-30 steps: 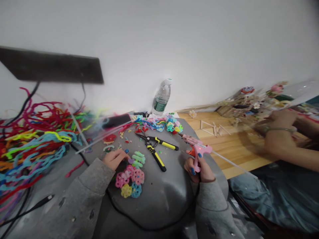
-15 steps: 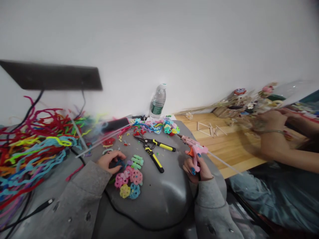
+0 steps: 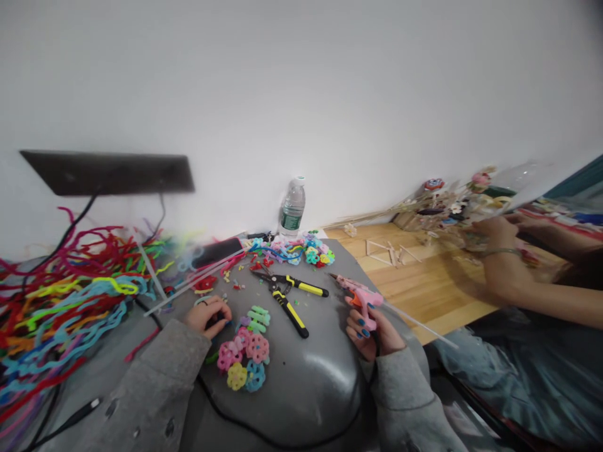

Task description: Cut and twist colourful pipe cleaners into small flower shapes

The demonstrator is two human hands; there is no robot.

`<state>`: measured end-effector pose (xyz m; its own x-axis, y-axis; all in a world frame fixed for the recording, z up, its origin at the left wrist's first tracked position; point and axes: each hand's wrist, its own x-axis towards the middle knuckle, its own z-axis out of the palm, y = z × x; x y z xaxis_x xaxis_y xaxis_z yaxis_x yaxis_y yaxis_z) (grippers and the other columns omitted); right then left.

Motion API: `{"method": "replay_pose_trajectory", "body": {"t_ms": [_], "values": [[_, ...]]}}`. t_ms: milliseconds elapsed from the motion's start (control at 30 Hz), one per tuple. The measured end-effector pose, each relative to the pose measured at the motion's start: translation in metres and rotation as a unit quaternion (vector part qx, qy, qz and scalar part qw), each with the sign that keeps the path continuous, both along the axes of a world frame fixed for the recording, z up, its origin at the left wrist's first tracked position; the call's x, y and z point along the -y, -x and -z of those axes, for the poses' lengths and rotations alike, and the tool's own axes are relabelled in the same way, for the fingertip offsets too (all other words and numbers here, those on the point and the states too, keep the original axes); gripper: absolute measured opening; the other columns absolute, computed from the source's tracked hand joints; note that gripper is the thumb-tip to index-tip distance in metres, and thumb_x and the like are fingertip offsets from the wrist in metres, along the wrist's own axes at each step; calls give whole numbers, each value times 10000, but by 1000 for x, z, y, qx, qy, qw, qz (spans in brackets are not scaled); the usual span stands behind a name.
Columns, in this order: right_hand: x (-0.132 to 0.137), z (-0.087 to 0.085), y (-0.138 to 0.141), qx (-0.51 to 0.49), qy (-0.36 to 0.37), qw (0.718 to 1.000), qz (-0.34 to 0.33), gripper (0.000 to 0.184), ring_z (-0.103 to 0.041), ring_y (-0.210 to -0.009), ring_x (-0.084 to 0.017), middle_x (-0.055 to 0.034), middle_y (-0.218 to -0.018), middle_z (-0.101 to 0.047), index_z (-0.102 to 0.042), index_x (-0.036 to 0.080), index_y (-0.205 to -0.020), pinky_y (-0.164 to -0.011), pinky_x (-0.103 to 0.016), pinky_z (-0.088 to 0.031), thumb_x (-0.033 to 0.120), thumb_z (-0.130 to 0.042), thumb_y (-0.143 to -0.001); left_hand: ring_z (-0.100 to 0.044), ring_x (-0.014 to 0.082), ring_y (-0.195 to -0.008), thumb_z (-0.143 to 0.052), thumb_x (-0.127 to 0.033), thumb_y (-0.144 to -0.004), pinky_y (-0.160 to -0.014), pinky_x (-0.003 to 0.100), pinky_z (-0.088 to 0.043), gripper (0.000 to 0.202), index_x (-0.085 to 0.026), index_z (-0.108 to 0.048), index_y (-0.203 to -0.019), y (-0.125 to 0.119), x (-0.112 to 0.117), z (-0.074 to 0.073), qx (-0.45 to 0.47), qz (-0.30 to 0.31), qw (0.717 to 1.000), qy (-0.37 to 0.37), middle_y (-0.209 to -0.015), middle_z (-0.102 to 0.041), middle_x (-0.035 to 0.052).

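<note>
We see a grey domed surface [image 3: 301,376] carrying yellow-handled pliers [image 3: 289,295], a cluster of pipe-cleaner flowers [image 3: 245,358], a water bottle [image 3: 292,207] and, far left, a pipe-cleaner heap [image 3: 61,295].

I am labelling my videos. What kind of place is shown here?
Probably a home craft corner: loose pipe cleaners piled at the left, the right hand gripping a pink glue gun, and pliers on the grey work surface.

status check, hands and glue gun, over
Right hand gripping pink glue gun, nozzle toward the pliers. Left hand curled beside the flower cluster; contents hidden. A second person's hand far right, apart.
</note>
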<state>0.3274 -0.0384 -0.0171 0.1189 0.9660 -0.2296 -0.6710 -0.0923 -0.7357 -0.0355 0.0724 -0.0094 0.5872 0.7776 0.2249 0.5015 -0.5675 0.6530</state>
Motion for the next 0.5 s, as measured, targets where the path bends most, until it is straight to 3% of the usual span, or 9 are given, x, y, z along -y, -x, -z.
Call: {"method": "replay_pose_trajectory", "body": {"t_ms": [167, 333, 500], "values": [[-2, -7, -2, 4, 22, 999, -35, 189, -216, -400, -70, 60, -559, -308, -637, 173, -840, -386, -192, -327, 306, -541, -745, -486, 124, -523, -483, -255, -702, -540, 238, -388, 117, -202, -582, -736, -1, 3, -1, 36, -97, 995, 12, -633, -581, -9], [-2, -8, -3, -1, 33, 998, -56, 228, -275, -388, -39, 50, -577, -408, -633, 165, -846, -393, -172, -324, 351, -631, -714, -509, 109, -519, -508, -345, -742, -513, 221, -395, 184, -185, -565, -814, -2, 0, 1, 169, -164, 968, 84, -668, -573, -7], [8, -1, -2, 134, 86, 986, -49, 308, -353, -324, -46, 24, -513, -511, -617, 163, -821, -330, -170, -274, 459, -637, -740, -577, 136, -598, -608, -426, -701, -554, 245, -468, 354, -158, -585, -931, -2, -3, -1, 266, -203, 932, 140, -762, -623, 33]]}}
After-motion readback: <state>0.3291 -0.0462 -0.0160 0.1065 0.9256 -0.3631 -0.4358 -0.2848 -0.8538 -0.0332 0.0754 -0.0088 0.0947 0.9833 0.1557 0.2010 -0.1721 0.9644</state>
